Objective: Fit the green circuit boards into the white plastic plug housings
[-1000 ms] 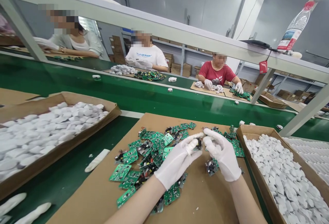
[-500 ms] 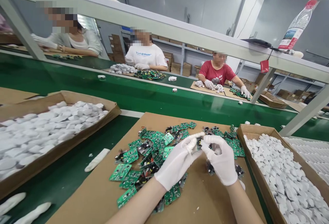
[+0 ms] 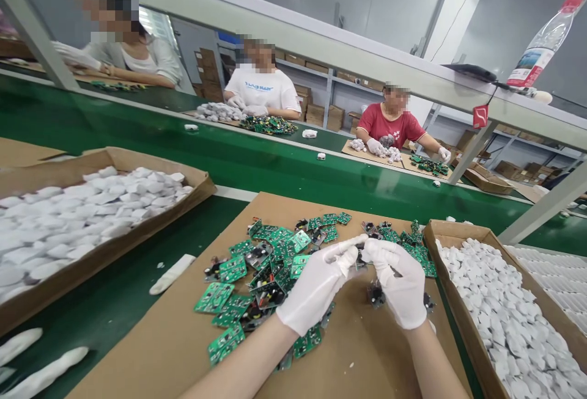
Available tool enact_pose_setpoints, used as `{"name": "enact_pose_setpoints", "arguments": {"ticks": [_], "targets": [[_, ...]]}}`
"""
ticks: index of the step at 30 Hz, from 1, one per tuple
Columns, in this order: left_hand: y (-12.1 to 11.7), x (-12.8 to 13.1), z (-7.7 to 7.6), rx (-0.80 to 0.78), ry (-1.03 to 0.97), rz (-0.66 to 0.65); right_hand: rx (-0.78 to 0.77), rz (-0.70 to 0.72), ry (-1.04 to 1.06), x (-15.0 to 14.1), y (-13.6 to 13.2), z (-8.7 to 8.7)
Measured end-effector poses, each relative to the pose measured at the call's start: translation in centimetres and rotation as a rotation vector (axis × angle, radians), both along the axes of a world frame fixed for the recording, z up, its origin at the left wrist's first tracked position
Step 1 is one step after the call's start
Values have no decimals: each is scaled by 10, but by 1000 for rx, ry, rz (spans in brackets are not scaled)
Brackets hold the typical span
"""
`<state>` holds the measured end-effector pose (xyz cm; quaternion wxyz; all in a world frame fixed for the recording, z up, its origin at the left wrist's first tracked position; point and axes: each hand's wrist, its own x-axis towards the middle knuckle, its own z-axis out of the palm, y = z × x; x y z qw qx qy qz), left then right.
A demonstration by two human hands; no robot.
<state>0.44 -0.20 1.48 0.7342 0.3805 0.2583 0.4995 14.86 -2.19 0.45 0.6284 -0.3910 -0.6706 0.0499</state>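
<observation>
Both hands wear white gloves and meet above a cardboard sheet (image 3: 183, 344). My left hand (image 3: 316, 286) and my right hand (image 3: 398, 283) pinch a small dark part (image 3: 360, 257) between their fingertips; most of it is hidden. A pile of green circuit boards (image 3: 270, 264) lies on the cardboard just left of and beneath the hands. More boards (image 3: 413, 246) lie to the right.
A cardboard box of white plastic shells (image 3: 499, 313) stands at the right, another box (image 3: 82, 215) at the left. A green conveyor belt (image 3: 275, 173) runs across beyond. Three people (image 3: 389, 127) work on its far side. A water bottle (image 3: 541, 44) lies on the overhead rail.
The hands have stayed together over the boards and lowered slightly. The view has tilted a little. A white piece on the belt has drifted right.
</observation>
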Motion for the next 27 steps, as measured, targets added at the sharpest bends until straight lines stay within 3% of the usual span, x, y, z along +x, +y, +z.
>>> {"name": "enact_pose_setpoints", "arguments": {"ticks": [7, 16, 20, 27], "targets": [[1, 1, -7, 8, 64, 35, 39, -48, -44, -3, 4, -9], [1, 1, -8, 5, 8, 21, -51, 12, -96, 0, 7, -13], [3, 0, -11, -29, -61, 14, 65, 90, -217, 3, 7, -21], [2, 1, -14, -96, -140, -27, 150, 61, -374, 6, 10, -28]]}}
